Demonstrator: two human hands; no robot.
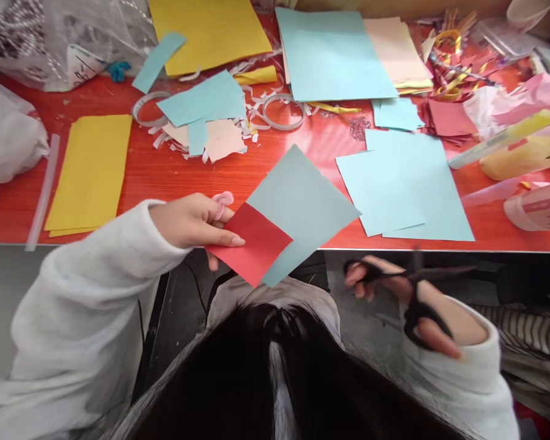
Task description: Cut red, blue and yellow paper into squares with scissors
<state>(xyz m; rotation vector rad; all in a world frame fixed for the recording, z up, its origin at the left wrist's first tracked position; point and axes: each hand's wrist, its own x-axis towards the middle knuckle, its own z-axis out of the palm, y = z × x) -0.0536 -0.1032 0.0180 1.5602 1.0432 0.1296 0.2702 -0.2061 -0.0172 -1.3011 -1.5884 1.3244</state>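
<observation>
Between the thumb and fingers of my left hand (197, 223) a small red paper square (256, 241) is pinched over a larger light blue paper square (305, 205). The blue sheet reaches out beyond the red one toward the right, above the table's front edge. A pink fuzzy ring sits on a left finger. My right hand (407, 293), smeared by motion, has its fingers through the black handles of a pair of scissors (417, 275), off the table's edge at the right. The scissors' blades are blurred.
Yellow sheets (91, 171) lie at the left, light blue sheets (407, 183) at the right. Behind are paper scraps (206, 104), a tape roll (284, 113), a blue stack (334, 55) and a red scrap pile (467, 73). Tubes and cups (536, 208) stand far right.
</observation>
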